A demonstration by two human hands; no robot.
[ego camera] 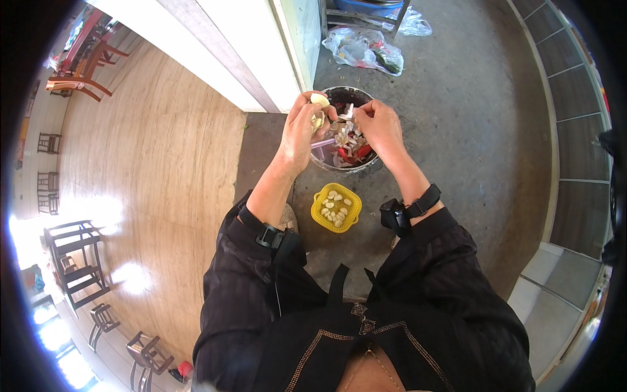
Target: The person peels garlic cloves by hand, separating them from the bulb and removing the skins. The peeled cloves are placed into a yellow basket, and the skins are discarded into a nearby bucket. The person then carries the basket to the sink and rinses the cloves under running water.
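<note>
Pale garlic cloves (319, 100) sit in my left hand (300, 130), its fingers curled around them at the left rim of a round bucket (344, 169). Over the bucket's right side, my right hand (379, 125) pinches a thin white piece of garlic skin (348, 111) between thumb and fingers. Papery garlic skins (350, 137) and red scraps (353, 155) fill part of the bucket. Closer to me, a yellow plastic basket (336, 186) rests on the floor with several peeled cloves (335, 215) in it.
Beyond the bucket, a plastic bag (362, 49) with scraps lies by a metal stand (360, 19) holding a blue basin (370, 7). A white door frame (235, 54) rises close to the bucket's left. Wooden stools (76, 264) stand on the tan floor (161, 161); tiled cabinets (578, 147) line the right.
</note>
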